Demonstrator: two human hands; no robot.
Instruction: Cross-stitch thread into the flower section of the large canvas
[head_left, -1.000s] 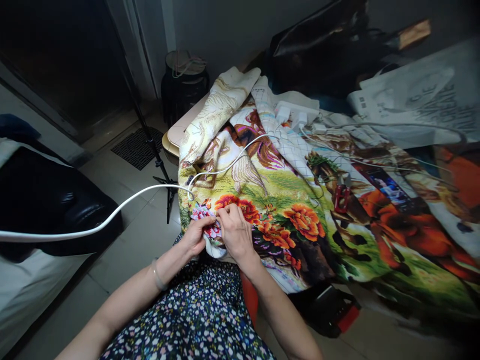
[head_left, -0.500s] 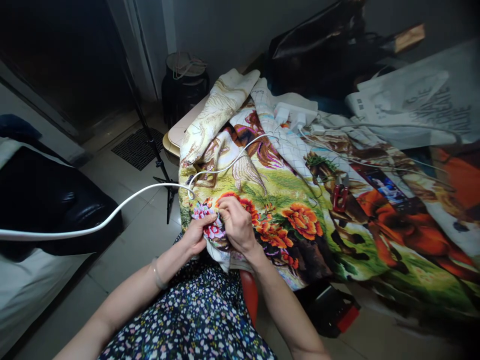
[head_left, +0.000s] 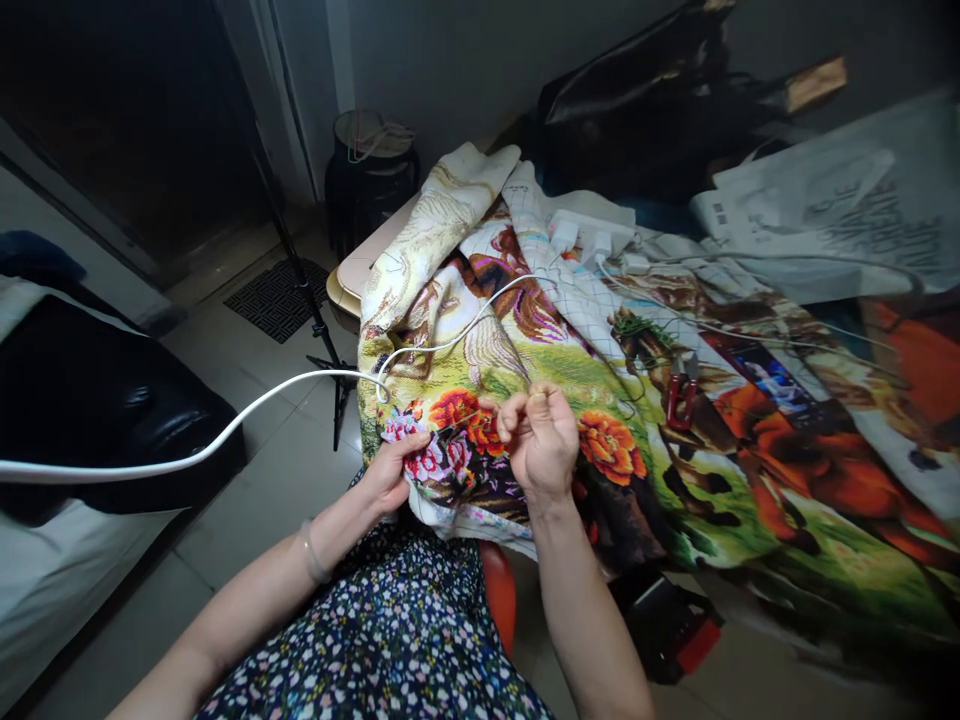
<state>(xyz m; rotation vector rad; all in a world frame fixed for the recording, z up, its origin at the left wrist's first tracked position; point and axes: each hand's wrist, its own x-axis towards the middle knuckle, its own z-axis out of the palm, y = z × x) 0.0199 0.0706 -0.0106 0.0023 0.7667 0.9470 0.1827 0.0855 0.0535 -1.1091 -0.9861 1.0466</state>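
Note:
A large, colourful embroidered cloth [head_left: 600, 400] with orange flowers and horses is spread over a table and hangs toward my lap. My left hand [head_left: 394, 470] pinches the cloth's near edge at a pink flower. My right hand [head_left: 536, 435] is raised a little to the right, its fingers pinched on a needle with a dark thread [head_left: 465, 428] stretching back to the pink flower. The needle itself is too small to make out.
A white cable [head_left: 225, 430] runs from the left across the cloth to a white power strip [head_left: 589, 232]. Red-handled scissors [head_left: 679, 395] lie on the cloth. A tripod [head_left: 300, 280], a dark stool [head_left: 367, 180], a black bag [head_left: 637, 110] and a printed sheet [head_left: 825, 220] surround the table.
My right hand has drawn away from the pink flower to the right and up, pulling the thread taut. My left hand keeps its hold on the cloth's edge.

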